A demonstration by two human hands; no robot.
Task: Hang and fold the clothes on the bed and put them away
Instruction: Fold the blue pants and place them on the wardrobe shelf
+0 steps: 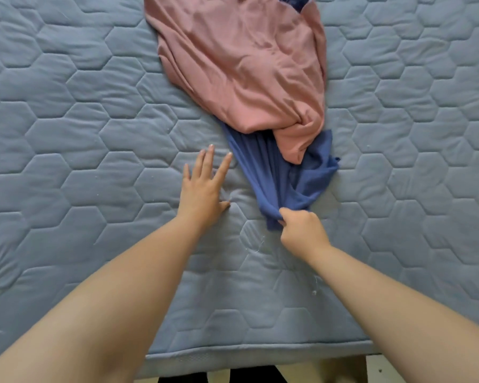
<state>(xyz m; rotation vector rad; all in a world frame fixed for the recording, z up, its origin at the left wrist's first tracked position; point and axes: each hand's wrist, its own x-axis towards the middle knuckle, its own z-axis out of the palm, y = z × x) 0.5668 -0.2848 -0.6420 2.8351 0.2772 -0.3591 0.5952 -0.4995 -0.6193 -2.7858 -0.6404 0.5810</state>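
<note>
- The thin blue cloth garment [277, 172] is lying near the middle of the grey-blue quilted bed [67, 134], closer to the near edge than to the far one.
- Its long axis is running from the near edge toward the far edge, leaning slightly to the left as it goes away.
- Its narrow, gathered end is pointing at the near edge. The cloth is fanning out wider toward the far edge, in long lengthwise folds that look like pleats.
- The right hand [302, 230] is gripping that gathered near end, with fingers and thumb curled tight around the bunched cloth.
- The left hand [202, 186] is resting flat on the bed just left of the blue garment. Its fingers are straight and spread, and it is holding nothing.
- A crumpled dusty-pink cloth garment [241, 64] is lying over the far part of the blue one and reaching the far edge of the view.
- It is also lying lengthwise from near to far, with a tapered, twisted tip pointing at the near edge. Its surface is soft, matte and heavily wrinkled.
- A dark blue scrap [293, 1] is showing beyond the pink garment; whether it belongs to the blue garment cannot be told.
- The bed cover is padded, stitched in large hexagons, with a piped seam running along the near edge.
</note>
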